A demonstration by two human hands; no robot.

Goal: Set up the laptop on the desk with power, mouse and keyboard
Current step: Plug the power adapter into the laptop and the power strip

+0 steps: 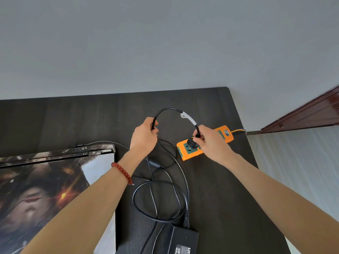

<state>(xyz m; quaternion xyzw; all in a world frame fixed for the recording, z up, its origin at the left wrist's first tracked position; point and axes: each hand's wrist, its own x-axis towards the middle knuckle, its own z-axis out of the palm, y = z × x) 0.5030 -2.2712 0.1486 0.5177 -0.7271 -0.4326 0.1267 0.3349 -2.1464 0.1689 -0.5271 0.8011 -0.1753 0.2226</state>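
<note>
Far left of both hands the closed laptop point(55, 189) lies flat on the dark desk point(211, 99), its lid covered with a printed picture, a thin cable running from its back edge. The left hand point(145, 136), with a red bead bracelet point(122, 172) on its wrist, is curled round the black power cord point(166, 109), gripping it where the cord rises off the desk. From that grip the cord arches over to the right hand, with a pale tape wrap point(189, 118) on the arch nearer the right hand. Below and between the forearms the rest of the cord lies in loose loops, and the black power brick point(183, 241) rests nearest the body. The right hand point(211, 142) pinches the cord just above the round black plug point(191, 143), which sits on a socket of the orange power strip point(203, 143); whether it is fully seated cannot be told. The strip lies under this hand, its own lead trailing off the desk's right edge
</note>
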